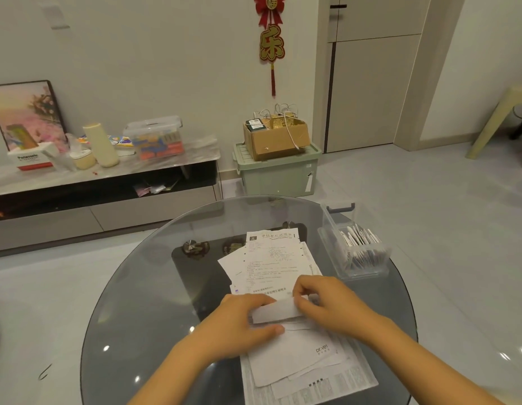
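Seemingly early on: at lower centre, my left hand (242, 320) and right hand (327, 305) pinch one partly folded white paper leaflet (275, 313) over flat printed paper sheets (271, 258).

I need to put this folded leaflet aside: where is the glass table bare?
Bare glass lies left of the paper pile, out to the glass table's rim, and along the far rim beyond the printed leaflet. The middle, round the folded leaflet, is crowded; the clear plastic box takes the right side.
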A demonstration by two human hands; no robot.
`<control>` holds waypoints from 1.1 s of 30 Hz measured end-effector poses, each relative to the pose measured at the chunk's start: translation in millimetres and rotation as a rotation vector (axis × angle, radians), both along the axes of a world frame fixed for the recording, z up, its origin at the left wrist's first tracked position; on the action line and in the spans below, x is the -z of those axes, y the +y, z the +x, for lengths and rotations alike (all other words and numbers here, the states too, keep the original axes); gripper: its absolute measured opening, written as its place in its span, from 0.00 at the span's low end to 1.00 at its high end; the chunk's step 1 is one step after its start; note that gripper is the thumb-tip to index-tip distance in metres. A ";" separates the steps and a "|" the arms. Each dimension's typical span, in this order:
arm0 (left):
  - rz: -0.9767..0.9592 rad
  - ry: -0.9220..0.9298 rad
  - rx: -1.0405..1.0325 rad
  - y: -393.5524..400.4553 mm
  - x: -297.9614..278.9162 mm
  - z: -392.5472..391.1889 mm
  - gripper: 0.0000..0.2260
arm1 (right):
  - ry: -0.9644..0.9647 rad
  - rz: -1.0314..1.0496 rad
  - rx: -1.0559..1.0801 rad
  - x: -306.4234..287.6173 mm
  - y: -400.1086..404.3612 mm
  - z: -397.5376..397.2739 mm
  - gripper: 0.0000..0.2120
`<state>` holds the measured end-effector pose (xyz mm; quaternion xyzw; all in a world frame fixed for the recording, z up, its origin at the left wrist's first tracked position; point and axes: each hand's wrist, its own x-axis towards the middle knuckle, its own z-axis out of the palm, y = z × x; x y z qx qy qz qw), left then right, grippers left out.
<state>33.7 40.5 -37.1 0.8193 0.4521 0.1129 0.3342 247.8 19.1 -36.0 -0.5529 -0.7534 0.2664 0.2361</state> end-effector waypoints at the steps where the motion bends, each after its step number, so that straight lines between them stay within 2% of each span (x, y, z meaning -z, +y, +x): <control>1: -0.011 -0.029 -0.026 -0.8 -0.3 1.2 0.12 | 0.041 -0.024 0.015 0.1 -1.1 -1.4 0.05; 3: -0.017 -0.065 -0.097 -1.8 0.5 3.0 0.08 | 0.075 -0.047 0.045 2.0 -1.8 -4.7 0.07; 8: -0.041 -0.135 -0.256 -1.2 4.3 9.0 0.16 | 0.022 -0.022 0.157 8.4 1.5 -11.3 0.02; 14: 0.009 -0.044 -0.258 -1.6 7.1 15.1 0.29 | -0.054 -0.105 0.192 9.4 2.8 -15.7 0.31; 17: 0.025 0.027 -0.228 1.0 10.4 15.5 0.31 | -0.142 -0.116 0.141 12.1 3.4 -16.8 0.37; 20: 0.028 0.071 -0.211 4.6 13.1 14.8 0.32 | -0.173 -0.139 0.101 11.5 5.1 -13.8 0.35; 25: 0.089 0.100 -0.200 7.2 14.1 13.1 0.30 | -0.135 -0.181 0.072 5.5 7.6 -2.5 0.23; 28: 0.182 0.111 -0.171 4.9 11.5 12.5 0.22 | -0.076 -0.178 0.108 3.4 6.8 2.4 0.13; 33: 0.259 0.130 -0.071 -3.0 13.5 13.3 0.09 | 0.018 -0.312 0.161 -7.6 3.4 7.4 0.14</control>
